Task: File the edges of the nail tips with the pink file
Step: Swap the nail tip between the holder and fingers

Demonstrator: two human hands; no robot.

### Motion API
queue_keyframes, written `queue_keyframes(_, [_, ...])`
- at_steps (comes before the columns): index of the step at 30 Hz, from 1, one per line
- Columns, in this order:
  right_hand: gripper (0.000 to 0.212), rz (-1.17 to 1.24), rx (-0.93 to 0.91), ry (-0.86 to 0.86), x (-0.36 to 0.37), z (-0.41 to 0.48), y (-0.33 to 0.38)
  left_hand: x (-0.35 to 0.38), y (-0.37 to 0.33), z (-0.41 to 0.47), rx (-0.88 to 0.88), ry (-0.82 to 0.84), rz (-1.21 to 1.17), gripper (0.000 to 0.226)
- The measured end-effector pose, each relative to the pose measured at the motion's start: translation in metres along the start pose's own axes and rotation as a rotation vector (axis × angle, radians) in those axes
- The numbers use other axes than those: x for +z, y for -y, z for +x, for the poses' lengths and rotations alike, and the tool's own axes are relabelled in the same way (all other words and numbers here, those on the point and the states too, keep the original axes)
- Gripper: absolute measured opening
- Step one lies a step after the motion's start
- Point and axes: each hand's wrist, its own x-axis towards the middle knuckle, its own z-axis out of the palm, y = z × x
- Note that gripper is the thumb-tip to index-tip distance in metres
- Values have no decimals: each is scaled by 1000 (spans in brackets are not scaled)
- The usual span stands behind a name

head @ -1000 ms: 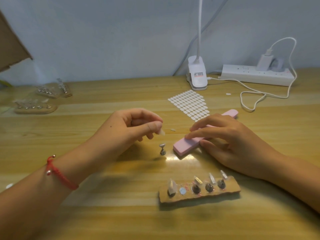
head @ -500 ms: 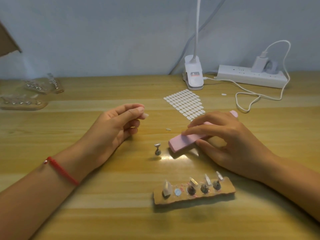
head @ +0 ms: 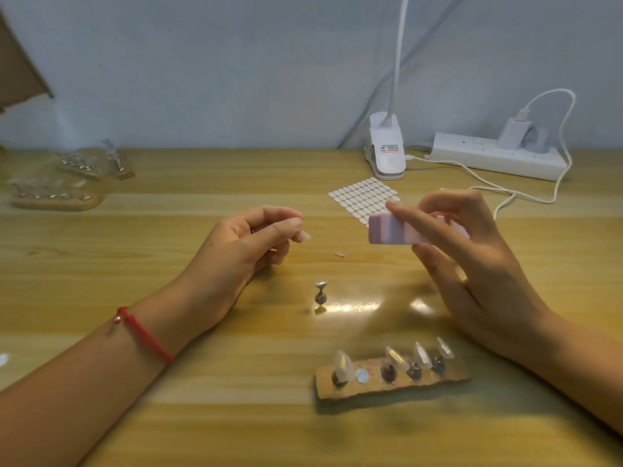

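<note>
Pink file (head: 397,229), seen from the head camera, is gripped in the right hand (head: 472,257) above the wooden table (head: 236,433), its long axis running left to right, free end facing the nail tip (head: 305,235) pinched in the left hand (head: 242,251), near but apart.

Desk (head: 202,416) is light wood w/ visible grain & a glossy varnish, showing a bright glare beside the small stand (head: 320,293), which is shiny polished metal. Pink file (head: 394,229) looks like a matt, foam-like block (blurred, so grit can't be judged), while the nail tip (head: 305,235) & the nail tips (head: 343,364) on the rough, cork-like brown base (head: 387,387) are smooth, semi-clear plastic. Power strip (head: 499,160) & lamp clip (head: 387,156) are smooth white plastic; bracelet (head: 145,333) is red woven cord.
</note>
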Motion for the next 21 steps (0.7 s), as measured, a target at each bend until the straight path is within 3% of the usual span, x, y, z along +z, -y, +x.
queue_keyframes(6, [46, -2, 13, -8, 1, 0, -2, 0, -8, -3, -56, 14, 39, 19])
queue_keyframes(9, [48, 1, 21, -16, 1, 0, -2, 2, -18, -2, -3, 19, 237, 4])
queue_keyframes(13, [45, 64, 22, -115, 0, 0, 0, 7, -38, -4, 106, 162, 675, 30])
queue_keyframes(17, [36, 220, 54, -246, -3, 3, 4, 6, -49, -15, 170, 254, 932, 43])
queue_keyframes(21, [41, 326, 159, -363, -10, 6, 11, 0, -52, -37, 11, 444, 999, 53])
